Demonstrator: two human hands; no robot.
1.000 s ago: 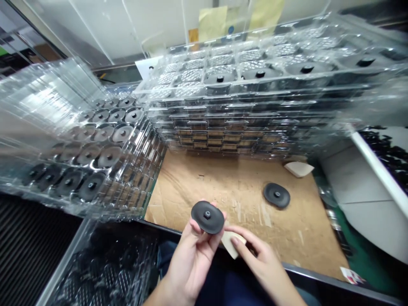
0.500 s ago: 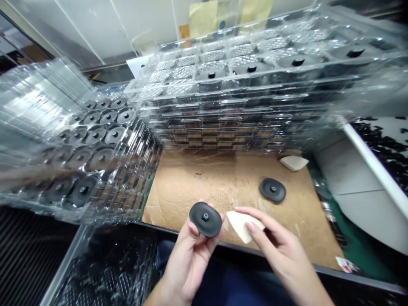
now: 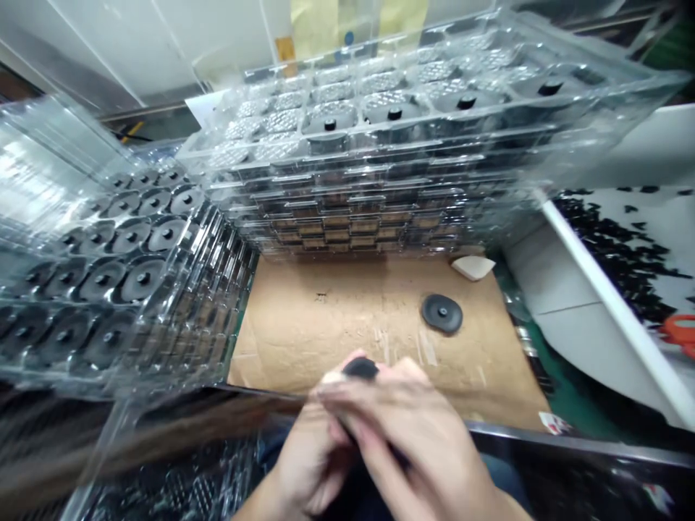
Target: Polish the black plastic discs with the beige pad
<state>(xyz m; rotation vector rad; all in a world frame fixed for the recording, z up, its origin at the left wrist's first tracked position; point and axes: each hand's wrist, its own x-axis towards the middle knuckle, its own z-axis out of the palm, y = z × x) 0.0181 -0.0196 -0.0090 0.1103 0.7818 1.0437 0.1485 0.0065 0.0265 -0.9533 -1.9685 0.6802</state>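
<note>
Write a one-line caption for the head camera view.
Left hand and right hand close around a black disc above a cardboard sheet, before stacked clear plastic trays.

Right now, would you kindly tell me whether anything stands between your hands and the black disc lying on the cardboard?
Nothing visible does. Only bare cardboard lies between your left hand and right hand, which have a second disc between them, and the black disc ahead to the right.
</note>
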